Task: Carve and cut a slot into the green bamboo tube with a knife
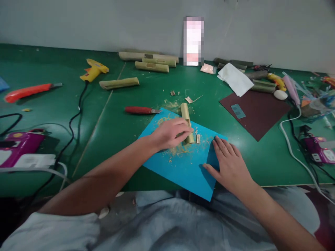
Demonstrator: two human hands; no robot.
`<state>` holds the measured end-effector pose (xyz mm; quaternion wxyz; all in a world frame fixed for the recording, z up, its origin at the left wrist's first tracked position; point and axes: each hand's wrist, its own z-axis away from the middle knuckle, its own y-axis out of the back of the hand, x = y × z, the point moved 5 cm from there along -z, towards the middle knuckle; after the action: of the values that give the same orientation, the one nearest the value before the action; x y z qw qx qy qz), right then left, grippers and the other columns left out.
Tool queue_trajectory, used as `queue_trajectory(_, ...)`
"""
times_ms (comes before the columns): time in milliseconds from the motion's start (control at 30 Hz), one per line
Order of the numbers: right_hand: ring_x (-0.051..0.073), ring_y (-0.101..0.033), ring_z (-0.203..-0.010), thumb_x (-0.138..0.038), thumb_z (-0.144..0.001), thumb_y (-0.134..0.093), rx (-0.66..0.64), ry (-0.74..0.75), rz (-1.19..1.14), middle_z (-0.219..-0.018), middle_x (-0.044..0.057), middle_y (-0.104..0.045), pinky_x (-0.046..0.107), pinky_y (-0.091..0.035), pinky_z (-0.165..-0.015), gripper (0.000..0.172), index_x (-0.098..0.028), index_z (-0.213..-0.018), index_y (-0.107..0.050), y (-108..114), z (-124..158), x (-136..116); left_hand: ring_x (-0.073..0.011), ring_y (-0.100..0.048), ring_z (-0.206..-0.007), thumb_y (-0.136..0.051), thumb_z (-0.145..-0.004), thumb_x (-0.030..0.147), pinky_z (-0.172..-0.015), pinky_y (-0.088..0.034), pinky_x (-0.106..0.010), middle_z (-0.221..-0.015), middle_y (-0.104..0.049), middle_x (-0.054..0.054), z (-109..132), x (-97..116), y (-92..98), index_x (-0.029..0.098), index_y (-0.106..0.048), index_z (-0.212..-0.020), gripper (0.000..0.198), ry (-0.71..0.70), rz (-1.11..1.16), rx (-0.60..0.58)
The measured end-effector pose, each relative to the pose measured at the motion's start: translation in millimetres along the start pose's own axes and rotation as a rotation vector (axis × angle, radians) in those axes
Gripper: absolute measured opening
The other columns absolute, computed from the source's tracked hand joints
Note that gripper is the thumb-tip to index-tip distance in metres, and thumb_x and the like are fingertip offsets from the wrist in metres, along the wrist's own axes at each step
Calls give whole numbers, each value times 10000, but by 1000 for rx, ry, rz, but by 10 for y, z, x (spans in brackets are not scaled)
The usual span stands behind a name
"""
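My left hand (pixel 171 133) is closed on a short bamboo tube (pixel 185 111), with the fingertips at the notch in its side and part of the tube hidden behind them. The tube lies over a blue sheet (pixel 183 174) scattered with shavings. My right hand (pixel 230 162) rests at the sheet's right edge, fingers stretched out and thumb apart. A small bamboo chip (pixel 198 138) is just right of the tube. At the sheet's upper left corner lies a red-handled knife (pixel 141 110), its blade pointing right.
Several bamboo pieces (pixel 151 67) lie by the wall, with another (pixel 119 83) nearer. A yellow glue gun (pixel 94 69) and an orange-red cutter (pixel 31 92) are on the left. To the right are a brown sheet (pixel 258 118), white paper (pixel 235 79) and a purple power strip (pixel 319 150) with cables.
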<state>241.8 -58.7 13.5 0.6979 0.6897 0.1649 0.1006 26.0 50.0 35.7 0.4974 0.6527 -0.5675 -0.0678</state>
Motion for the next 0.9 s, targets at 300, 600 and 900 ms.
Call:
queue_trajectory(300, 366, -373, -1502, -686, -994, -350, -5, 131, 4, -1647, 159, -386, 602, -241, -1229, 812, -99, -1548, -435, 5, -516, 455, -118, -607, -671, -680, -954, 285, -596, -460, -262, -763, -696, 7, -380, -255, 814, 216, -729, -852, 133, 269, -52, 552)
queue_trajectory(600, 380, -554, -1272, -485, -849, -714, 73, 225, -112, -1392, 182, -609, 539, -431, -1063, 610, -166, -1356, -602, 329, -919, 42, 20, -377, -492, -584, -1030, 188, -484, -312, -200, -605, -514, 121, -1907, -1005, 969, 146, -604, -826, 209, 158, 179, 662)
queue_trajectory(900, 290, -647, -964, -333, -814, -693, -53, 343, -92, -1187, 167, -655, 393, -504, -811, 687, -112, -1445, -534, 337, -1269, -441, -123, -567, -706, -625, -1009, 342, -694, -470, -306, -753, -626, -7, -1397, -367, 664, 188, -661, -816, 250, -167, -139, 465)
